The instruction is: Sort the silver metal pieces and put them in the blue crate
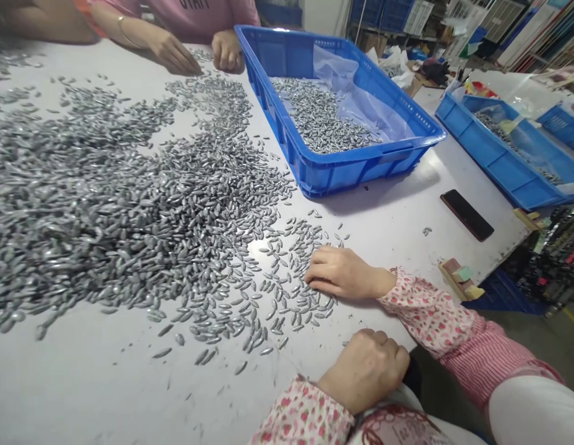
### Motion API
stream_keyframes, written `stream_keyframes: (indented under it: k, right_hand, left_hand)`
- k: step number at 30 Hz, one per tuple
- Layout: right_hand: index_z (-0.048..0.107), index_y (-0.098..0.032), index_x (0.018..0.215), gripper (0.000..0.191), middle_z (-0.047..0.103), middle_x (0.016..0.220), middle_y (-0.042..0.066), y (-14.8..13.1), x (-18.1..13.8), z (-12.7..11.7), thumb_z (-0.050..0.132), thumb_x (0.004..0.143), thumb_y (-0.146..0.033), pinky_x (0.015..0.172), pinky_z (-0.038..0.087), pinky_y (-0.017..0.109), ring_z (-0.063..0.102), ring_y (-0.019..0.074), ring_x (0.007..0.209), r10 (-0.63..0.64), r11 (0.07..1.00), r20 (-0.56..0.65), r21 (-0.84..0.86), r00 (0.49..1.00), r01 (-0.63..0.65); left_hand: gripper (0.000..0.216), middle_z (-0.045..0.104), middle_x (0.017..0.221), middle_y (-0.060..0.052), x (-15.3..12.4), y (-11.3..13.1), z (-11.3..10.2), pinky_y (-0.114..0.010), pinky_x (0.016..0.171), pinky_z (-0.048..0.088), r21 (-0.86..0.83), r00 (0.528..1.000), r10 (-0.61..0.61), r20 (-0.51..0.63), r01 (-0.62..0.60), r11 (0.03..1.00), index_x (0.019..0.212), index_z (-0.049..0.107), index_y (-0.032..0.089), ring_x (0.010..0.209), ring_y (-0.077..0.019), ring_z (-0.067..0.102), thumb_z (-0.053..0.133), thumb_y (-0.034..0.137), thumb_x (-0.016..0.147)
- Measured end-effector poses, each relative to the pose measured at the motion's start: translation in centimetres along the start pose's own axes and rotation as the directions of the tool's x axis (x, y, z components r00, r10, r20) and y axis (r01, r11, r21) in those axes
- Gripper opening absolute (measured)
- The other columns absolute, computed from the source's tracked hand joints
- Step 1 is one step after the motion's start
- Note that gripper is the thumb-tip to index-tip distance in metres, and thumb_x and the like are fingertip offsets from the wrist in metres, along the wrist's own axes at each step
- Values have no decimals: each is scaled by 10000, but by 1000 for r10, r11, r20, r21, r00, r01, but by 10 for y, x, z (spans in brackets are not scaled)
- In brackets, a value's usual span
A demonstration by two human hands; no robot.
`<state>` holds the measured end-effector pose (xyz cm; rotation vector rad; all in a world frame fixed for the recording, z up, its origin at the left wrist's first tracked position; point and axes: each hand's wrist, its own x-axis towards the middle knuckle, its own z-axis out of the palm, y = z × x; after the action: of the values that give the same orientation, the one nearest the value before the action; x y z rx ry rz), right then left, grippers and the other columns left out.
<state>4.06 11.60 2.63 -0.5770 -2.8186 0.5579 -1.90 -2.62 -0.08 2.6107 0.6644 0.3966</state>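
Small silver-grey pieces [143,204], pointed ovals like large seeds, lie in a broad heap across the white table [96,377]. Toward the table's near edge they thin out into a scattered layer. On this loose part rests my right hand [345,272], its fingers bent and close together, tips down among the pieces. Whatever is under the fingertips is hidden. My left hand [367,368] is closed in a fist at the table edge, apart from the heap. Its fingers curl out of sight, so its inside does not show.
A blue crate [367,164] with plastic lining and more grey pieces stands behind the heap. Across the table are a co-worker's hands [175,52]. To the right are a phone [467,214], a second blue crate [485,151] and a small wooden block [460,279] at the edge.
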Motion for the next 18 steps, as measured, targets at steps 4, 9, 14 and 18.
stream_keyframes:
  k: [4, 9, 14, 18]
  right_hand:
    - [637, -160, 885, 195, 597, 859, 41, -1, 1, 1, 495, 980, -254, 763, 365, 285, 472, 168, 835, 13, 1000, 34, -16, 999, -12]
    - [628, -166, 815, 186, 595, 802, 22, 3, -2, -4, 533, 953, -245, 738, 347, 280, 480, 159, 799, 70, 997, 53, 8, 996, -71]
    - [627, -161, 833, 131, 621, 825, 25, 3, -1, -3, 585, 924, -245, 735, 347, 280, 497, 158, 807, 201, 979, -3, 34, 979, -201]
    - [653, -171, 841, 154, 615, 837, 20, 4, -4, -10, 582, 940, -266, 741, 360, 269, 518, 148, 822, 48, 993, 81, 107, 996, -56]
  left_hand:
    - [112, 635, 788, -24, 0, 0, 1, -339, 555, 461, 6, 1000, 1, -7, -1, 1000, 842, 527, 152, 692, -207, 605, 573, 165, 944]
    - [122, 623, 764, -18, 0, 0, 4, -336, 533, 447, 5, 1000, 8, -29, -8, 1000, 830, 523, 156, 673, -204, 599, 571, 164, 942]
    - [136, 615, 749, -12, 0, 0, 5, -332, 542, 449, 10, 999, 8, -49, -7, 1000, 814, 517, 159, 659, -203, 591, 578, 157, 935]
    - [134, 620, 748, -9, 0, 0, 6, -328, 547, 453, 1, 999, 3, -49, -3, 1000, 817, 521, 159, 657, -204, 595, 592, 165, 930]
